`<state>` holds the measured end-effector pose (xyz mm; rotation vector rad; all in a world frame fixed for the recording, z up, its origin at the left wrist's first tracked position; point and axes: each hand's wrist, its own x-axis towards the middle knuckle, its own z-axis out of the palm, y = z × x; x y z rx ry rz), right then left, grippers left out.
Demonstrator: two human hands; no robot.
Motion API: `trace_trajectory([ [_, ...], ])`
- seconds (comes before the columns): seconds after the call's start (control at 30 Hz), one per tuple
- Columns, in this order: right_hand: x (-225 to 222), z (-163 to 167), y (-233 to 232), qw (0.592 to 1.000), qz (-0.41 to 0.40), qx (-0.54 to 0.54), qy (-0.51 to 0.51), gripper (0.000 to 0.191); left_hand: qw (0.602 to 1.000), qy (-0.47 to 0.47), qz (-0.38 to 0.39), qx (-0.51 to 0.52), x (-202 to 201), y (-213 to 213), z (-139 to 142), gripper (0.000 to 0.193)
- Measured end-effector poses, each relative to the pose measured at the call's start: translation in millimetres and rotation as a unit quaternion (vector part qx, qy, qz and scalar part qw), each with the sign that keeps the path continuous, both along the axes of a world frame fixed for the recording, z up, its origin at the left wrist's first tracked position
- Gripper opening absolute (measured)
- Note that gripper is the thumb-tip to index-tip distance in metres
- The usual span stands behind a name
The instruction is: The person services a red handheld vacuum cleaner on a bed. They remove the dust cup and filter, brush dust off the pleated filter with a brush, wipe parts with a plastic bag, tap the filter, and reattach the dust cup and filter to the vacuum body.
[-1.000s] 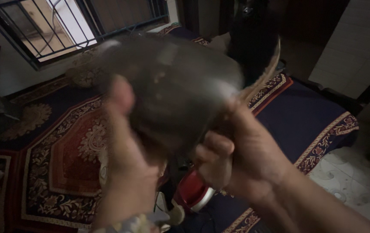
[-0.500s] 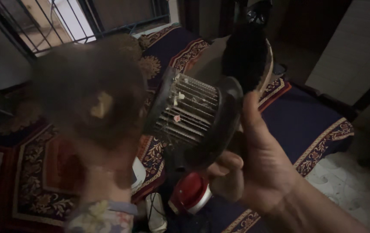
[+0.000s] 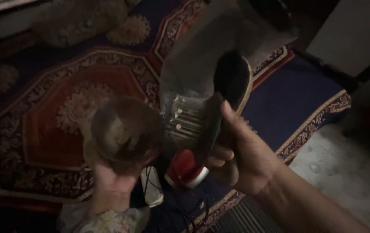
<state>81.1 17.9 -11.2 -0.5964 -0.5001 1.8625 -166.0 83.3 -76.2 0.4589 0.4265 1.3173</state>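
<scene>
Pleated filter in right hand, cup in left hand

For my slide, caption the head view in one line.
Left hand cups a dusty round cup; right hand holds a pleated filter unit above a patterned rug.

I am counting two hands: the left hand is cupping one round dusty cup-shaped cover, and the right hand is gripping one pleated filter unit with a dark disc rim. Below and between the hands I am seeing one red canister body with a silver band, and just beside it one small white object. Under both hands one patterned red and blue carpet is lying.
</scene>
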Motion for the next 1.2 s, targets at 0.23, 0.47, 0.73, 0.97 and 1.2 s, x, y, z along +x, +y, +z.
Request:
trace_trajectory([
  [0.23,-13.9,-31.5,-6.1,0.967,0.025,-0.131,-0.218,0.061,0.974,0.054,-0.031,-0.219,13.7,-22.1,-42.2,0.061],
  [0.47,-30.6,-54.4,-4.0,0.951,-0.016,-0.186,-0.247,0.059,0.921,0.095,-0.055,-0.374,27.3,-21.7,-54.1,0.064],
  [0.73,-38.5,-64.5,-4.7,0.947,-0.01,-0.237,-0.215,0.058,0.941,0.043,-0.124,-0.311,9.1,-14.9,-55.4,0.067],
  [0.97,-58.3,-57.2,-4.9,0.945,-0.07,-0.199,-0.248,0.059,0.931,0.068,-0.096,-0.346,15.6,-28.7,-53.5,0.069],
  [1.2,-71.0,-49.7,-2.6,0.922,-0.116,-0.164,-0.332,0.067,0.945,0.085,-0.121,-0.292,15.7,-17.2,-40.6,0.063],
])
